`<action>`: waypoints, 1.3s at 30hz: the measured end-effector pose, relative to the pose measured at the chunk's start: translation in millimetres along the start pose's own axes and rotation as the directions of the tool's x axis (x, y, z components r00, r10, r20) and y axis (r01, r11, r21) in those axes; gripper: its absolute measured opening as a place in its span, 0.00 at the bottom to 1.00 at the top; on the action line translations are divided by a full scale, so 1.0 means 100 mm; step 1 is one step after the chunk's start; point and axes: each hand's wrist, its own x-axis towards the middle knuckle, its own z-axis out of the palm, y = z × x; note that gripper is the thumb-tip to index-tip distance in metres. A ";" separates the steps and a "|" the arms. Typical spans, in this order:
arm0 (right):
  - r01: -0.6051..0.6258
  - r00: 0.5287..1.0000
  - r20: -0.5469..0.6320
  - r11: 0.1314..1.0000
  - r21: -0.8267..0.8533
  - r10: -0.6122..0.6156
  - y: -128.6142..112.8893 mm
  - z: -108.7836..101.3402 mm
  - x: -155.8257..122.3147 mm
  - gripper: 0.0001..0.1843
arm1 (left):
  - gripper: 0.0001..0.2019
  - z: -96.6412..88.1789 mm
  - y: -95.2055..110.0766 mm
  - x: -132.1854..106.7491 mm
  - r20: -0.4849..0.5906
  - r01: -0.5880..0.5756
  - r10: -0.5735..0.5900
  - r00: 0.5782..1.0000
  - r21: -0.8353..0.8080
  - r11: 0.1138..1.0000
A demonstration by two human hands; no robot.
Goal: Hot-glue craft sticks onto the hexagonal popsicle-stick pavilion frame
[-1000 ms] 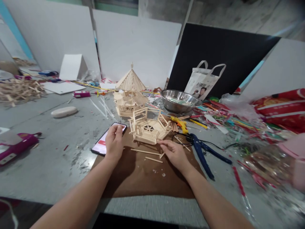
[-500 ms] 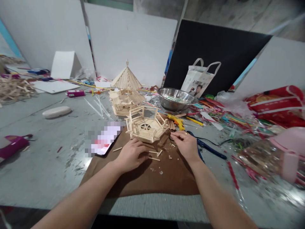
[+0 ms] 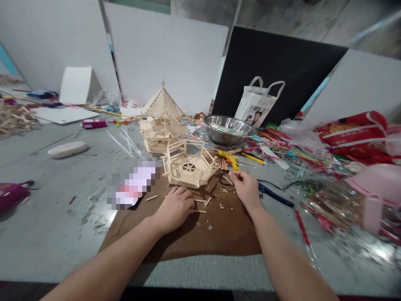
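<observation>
Moved since a second ago: left hand (image 3: 175,209), to near middle of brown mat (image 3: 225,240), palm down, grip hidden; right hand (image 3: 247,190), to its right edge, fingertips nearly meeting, contents unclear. Stick frame (image 3: 184,182): far edge. Apparently selecting loose sticks (image 3: 151,198); next, needing light touch.

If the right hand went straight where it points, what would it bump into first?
The right hand would probably meet the brown pleated piece first, beside the yellow tool, though depth is unclear.
</observation>
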 end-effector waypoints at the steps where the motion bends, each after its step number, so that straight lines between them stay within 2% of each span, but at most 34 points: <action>1: 0.012 0.999 0.032 1.000 -0.016 -0.012 -0.01 0.02 -0.02 0.16 | 0.09 0.00 0.00 0.00 0.003 -0.001 0.001 1.000 0.008 1.000; 4: 0.060 0.991 0.121 0.998 -0.027 -0.056 -0.10 0.09 -0.11 0.19 | 0.10 -0.02 -0.01 0.01 -0.013 0.030 -0.030 0.999 0.015 0.999; 9: 0.215 0.971 0.086 0.972 0.093 -0.223 -0.32 0.12 -0.26 0.10 | 0.10 -0.04 -0.06 -0.01 -0.054 0.122 -0.124 0.991 -0.044 0.992; 12: 0.254 0.939 0.203 0.958 0.134 -0.278 -0.42 0.11 -0.31 0.10 | 0.10 -0.02 -0.08 -0.03 -0.023 0.173 -0.176 0.984 -0.101 0.980; 17: 0.366 0.770 0.518 0.923 0.119 -0.373 -0.48 0.10 -0.35 0.13 | 0.11 -0.01 -0.07 -0.04 0.057 0.203 -0.197 0.979 -0.152 0.967; 24: 0.429 0.596 0.701 0.893 0.134 -0.391 -0.51 0.11 -0.37 0.13 | 0.11 -0.04 -0.04 -0.02 0.126 0.188 -0.180 0.976 -0.060 0.980; 26: 0.453 0.560 0.730 0.882 0.128 -0.393 -0.52 0.12 -0.38 0.12 | 0.11 -0.05 -0.03 -0.02 0.131 0.186 -0.179 0.975 -0.042 0.982; 33: 0.459 0.568 0.734 0.884 0.093 -0.372 -0.51 0.12 -0.37 0.12 | 0.12 -0.08 -0.04 -0.03 0.085 0.188 -0.180 0.980 -0.104 0.977; 39: 0.472 0.562 0.749 0.880 0.057 -0.350 -0.51 0.13 -0.37 0.13 | 0.12 -0.09 -0.07 -0.04 0.100 0.175 -0.167 0.981 -0.081 0.981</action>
